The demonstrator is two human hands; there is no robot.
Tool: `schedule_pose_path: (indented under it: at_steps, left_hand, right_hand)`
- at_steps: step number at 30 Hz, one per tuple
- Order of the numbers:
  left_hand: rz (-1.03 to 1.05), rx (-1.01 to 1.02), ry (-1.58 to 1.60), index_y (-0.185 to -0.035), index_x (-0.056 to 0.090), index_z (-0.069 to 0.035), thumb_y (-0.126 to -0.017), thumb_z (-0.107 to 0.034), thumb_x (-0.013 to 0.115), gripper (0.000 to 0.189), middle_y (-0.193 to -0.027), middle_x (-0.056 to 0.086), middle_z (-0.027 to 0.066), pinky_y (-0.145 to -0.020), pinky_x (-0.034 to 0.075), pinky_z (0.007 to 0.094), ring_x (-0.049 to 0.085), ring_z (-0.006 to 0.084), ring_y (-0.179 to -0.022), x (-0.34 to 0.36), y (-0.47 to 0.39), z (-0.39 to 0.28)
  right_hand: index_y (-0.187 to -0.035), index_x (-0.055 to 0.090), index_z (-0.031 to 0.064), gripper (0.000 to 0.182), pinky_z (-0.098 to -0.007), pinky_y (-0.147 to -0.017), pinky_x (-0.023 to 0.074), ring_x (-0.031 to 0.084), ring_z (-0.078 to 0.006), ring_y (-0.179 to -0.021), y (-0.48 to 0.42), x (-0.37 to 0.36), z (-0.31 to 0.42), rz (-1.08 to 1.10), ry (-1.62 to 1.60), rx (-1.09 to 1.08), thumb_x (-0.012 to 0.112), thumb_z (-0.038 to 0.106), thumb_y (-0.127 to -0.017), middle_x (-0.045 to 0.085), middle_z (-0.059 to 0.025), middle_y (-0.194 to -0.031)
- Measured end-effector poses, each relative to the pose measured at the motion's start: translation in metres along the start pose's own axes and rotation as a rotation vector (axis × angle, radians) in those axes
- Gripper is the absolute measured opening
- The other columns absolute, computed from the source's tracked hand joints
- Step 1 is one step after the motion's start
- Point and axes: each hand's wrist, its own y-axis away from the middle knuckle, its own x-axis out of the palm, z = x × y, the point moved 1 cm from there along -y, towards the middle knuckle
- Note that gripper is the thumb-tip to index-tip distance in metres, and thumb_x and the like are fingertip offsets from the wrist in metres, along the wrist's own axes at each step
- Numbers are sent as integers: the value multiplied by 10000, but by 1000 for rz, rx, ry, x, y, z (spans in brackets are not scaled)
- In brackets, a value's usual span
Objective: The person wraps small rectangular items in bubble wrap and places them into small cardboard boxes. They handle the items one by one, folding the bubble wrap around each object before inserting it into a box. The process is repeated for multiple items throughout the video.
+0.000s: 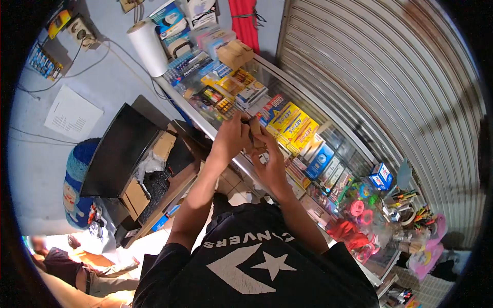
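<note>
Both of my hands meet over the near edge of a glass display counter [200, 122] full of small packaged goods. My left hand [232, 134] grips the upper left side of a small brown cardboard box [255, 129]. On its right side, the fingers of my right hand [269, 154] close around the same box. Part of the box is hidden behind the fingers. Just beyond my hands lie yellow boxes [294, 125] with printed sides, and a stack of small white packs [251, 94] sits farther up.
A desk at the left holds a black monitor [115, 154], a keyboard [156, 192] and cardboard pieces [135, 198]. A white plastic roll [148, 50] stands at the counter's far end. Behind the counter is a ribbed metal shutter [369, 69]. Another person [63, 265] is at the lower left.
</note>
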Motion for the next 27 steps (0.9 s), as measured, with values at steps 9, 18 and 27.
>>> schedule_pose_path:
  at_steps: [9, 18, 27]
  left_hand:
    - [-15, 109, 222, -1180, 641, 0, -988, -101, 598, 221, -1032, 727, 241, -760, 557, 488, 717, 419, -904, 3, 0, 8]
    - [-122, 32, 294, -1225, 589, -11, -906, -229, 806, 443, -1036, 712, 146, -650, 509, 362, 625, 228, -688, 13, 1, 15]
    - [-236, -204, 449, -1295, 537, -14, -995, -75, 687, 340, -1034, 681, 86, -662, 517, 306, 609, 121, -737, -37, 71, 41]
  right_hand:
    - [-1388, 532, 34, 468, -453, -1105, 462, 547, -416, -1358, 8, 3, -13, -17, -27, 33, 636, 63, -932, 512, -259, -1503]
    - [-1356, 604, 50, 617, -452, -1061, 451, 558, -372, -1274, 10, 7, -4, -68, 376, -50, 858, 131, -800, 575, -218, -1381]
    - [-1354, 621, 70, 596, -454, -1025, 488, 596, -379, -1212, -15, 11, -10, -3, 339, -29, 848, 61, -803, 633, -171, -1300]
